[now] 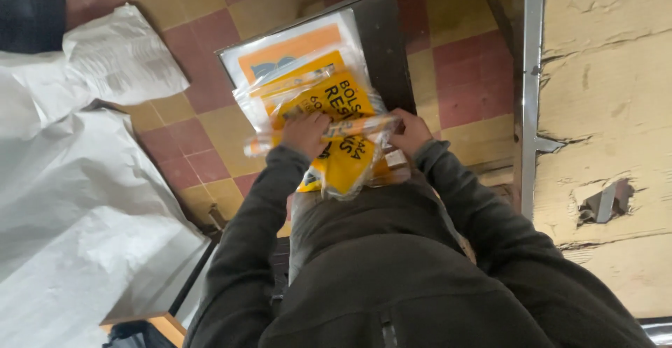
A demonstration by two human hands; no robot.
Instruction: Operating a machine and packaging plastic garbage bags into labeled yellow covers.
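Left hand (306, 132) and right hand (409, 132) clamp rolled clear wrap (329, 132) across yellow bag packet (343, 128), above dark tray (381, 47). Packet bundled, not yet set down; orange-and-white packets (290, 47) already lie on tray.

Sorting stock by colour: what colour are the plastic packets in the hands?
Yellow with black lettering, in clear wrap; head view shows it.

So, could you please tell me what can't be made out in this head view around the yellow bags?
- Left hand: palm hidden, pressed on the yellow plastic bags.
- Right hand: fingers hidden behind the bag edge.
- Dark table: top mostly covered by the orange-and-white packet.
- White sheeting: cut off at the left edge.
- Bags' lower ends: hidden by the dark jacket.
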